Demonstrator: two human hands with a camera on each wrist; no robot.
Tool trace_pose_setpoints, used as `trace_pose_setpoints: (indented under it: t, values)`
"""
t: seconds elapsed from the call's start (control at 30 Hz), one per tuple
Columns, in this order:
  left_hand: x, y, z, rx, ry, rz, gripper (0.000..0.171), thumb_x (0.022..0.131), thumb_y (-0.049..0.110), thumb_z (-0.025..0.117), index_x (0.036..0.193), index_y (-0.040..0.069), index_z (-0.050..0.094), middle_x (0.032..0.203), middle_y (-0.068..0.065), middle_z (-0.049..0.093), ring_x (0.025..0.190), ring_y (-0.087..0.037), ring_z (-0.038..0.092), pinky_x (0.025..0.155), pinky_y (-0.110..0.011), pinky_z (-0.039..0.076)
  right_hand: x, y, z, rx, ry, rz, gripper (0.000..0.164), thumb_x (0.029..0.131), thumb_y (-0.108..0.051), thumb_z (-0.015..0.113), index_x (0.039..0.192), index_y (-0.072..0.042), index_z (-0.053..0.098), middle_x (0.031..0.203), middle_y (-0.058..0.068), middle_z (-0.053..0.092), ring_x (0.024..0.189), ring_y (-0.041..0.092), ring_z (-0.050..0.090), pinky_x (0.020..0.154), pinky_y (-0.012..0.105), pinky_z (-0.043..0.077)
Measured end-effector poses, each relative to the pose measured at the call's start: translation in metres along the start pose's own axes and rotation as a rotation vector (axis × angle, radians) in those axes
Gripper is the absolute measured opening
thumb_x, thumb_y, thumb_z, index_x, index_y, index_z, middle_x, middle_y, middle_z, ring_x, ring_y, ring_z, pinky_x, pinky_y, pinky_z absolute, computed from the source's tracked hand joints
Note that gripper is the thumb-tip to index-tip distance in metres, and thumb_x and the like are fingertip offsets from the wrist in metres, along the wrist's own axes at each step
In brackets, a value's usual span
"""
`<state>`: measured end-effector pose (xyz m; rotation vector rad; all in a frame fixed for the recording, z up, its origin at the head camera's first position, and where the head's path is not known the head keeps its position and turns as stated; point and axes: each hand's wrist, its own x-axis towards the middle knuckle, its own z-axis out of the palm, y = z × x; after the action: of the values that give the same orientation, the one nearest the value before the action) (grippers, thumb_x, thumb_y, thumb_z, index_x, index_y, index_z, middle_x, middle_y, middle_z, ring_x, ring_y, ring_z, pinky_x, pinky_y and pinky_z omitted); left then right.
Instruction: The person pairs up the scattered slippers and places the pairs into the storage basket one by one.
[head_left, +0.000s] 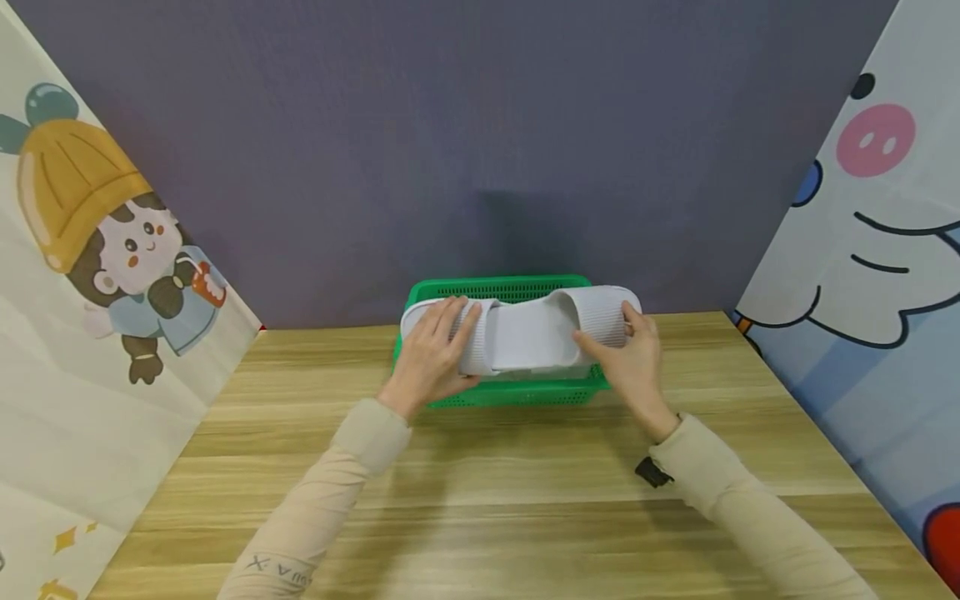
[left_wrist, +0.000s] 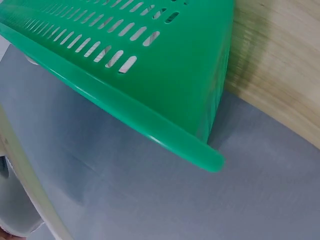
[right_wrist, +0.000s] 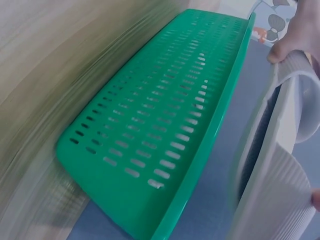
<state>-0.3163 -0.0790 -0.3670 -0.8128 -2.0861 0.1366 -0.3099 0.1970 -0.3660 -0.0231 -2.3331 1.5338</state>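
A pair of white slippers (head_left: 531,332) is held above the green basket (head_left: 510,394), lying lengthwise along it with ribbed straps towards opposite ends. My left hand (head_left: 431,354) grips the left end, fingers over the strap and thumb at the near edge. At the other end, my right hand (head_left: 633,358) pinches the right strap between thumb and fingers. The right wrist view shows two slippers (right_wrist: 280,192) face to back with a dark gap between them, beyond the basket's rim (right_wrist: 200,170). In the left wrist view, the basket (left_wrist: 165,80) hides most of the slippers.
Something pale shows inside the basket through its slots. The basket stands on a wood-grain table (head_left: 480,500) against a grey-purple back panel (head_left: 480,150). Cartoon-printed sheets stand at left (head_left: 67,400) and right (head_left: 892,250). A black piece (head_left: 652,472) hangs at the right cuff.
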Motion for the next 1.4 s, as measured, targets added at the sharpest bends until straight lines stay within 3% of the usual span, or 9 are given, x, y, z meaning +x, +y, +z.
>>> trace_pose_setpoints:
  t: [0.5,0.9,1.0,1.2,1.3,1.4]
  values:
    - [0.001,0.006,0.002,0.014,-0.035,-0.007,0.099,0.052,0.051,0.075,0.132,0.003,0.042,0.125,-0.019,0.050,0.116,-0.032,0.048,0.103,-0.040,0.038,-0.006,0.000,0.006,-0.004,-0.018,-0.014,0.089,0.072,-0.034,0.075,0.142,-0.002,0.030,0.128,0.019,0.039,0.112,0.030,0.039,0.090,0.041,0.042]
    - [0.010,0.016,0.008,-0.003,-0.013,0.007,0.098,0.051,0.054,0.072,0.131,0.003,0.045,0.122,-0.019,0.053,0.112,-0.032,0.050,0.100,-0.040,0.041,-0.016,-0.008,0.018,0.025,-0.034,-0.072,0.090,0.070,-0.033,0.077,0.141,-0.002,0.031,0.124,0.017,0.040,0.108,0.029,0.040,0.083,0.040,0.045]
    - [0.013,0.016,0.011,0.017,-0.009,0.002,0.098,0.051,0.054,0.072,0.130,0.003,0.047,0.121,-0.019,0.053,0.112,-0.031,0.050,0.100,-0.039,0.041,-0.010,-0.006,0.019,0.036,-0.033,-0.082,0.088,0.071,-0.030,0.077,0.140,0.000,0.032,0.121,0.018,0.040,0.104,0.028,0.039,0.081,0.038,0.045]
    - [0.016,0.015,0.016,0.037,-0.031,0.004,0.097,0.051,0.055,0.072,0.130,0.004,0.047,0.121,-0.018,0.053,0.112,-0.031,0.050,0.101,-0.038,0.041,0.003,0.000,0.013,-0.014,-0.135,-0.071,0.089,0.073,-0.032,0.075,0.142,0.001,0.028,0.127,0.020,0.038,0.108,0.031,0.041,0.086,0.042,0.045]
    - [0.016,0.012,0.017,0.040,-0.045,0.001,0.097,0.052,0.055,0.071,0.130,0.004,0.046,0.122,-0.018,0.052,0.113,-0.031,0.050,0.101,-0.038,0.041,0.013,0.004,0.003,-0.047,-0.184,-0.170,0.089,0.074,-0.031,0.075,0.142,0.002,0.027,0.130,0.021,0.038,0.112,0.033,0.043,0.091,0.046,0.044]
    - [0.012,0.009,0.014,0.027,-0.035,0.003,0.097,0.052,0.055,0.071,0.130,0.004,0.045,0.122,-0.018,0.052,0.113,-0.031,0.049,0.102,-0.038,0.040,0.021,0.008,-0.008,-0.136,-0.223,-0.387,0.092,0.068,-0.026,0.080,0.141,0.001,0.030,0.133,0.021,0.038,0.117,0.035,0.041,0.095,0.051,0.041]
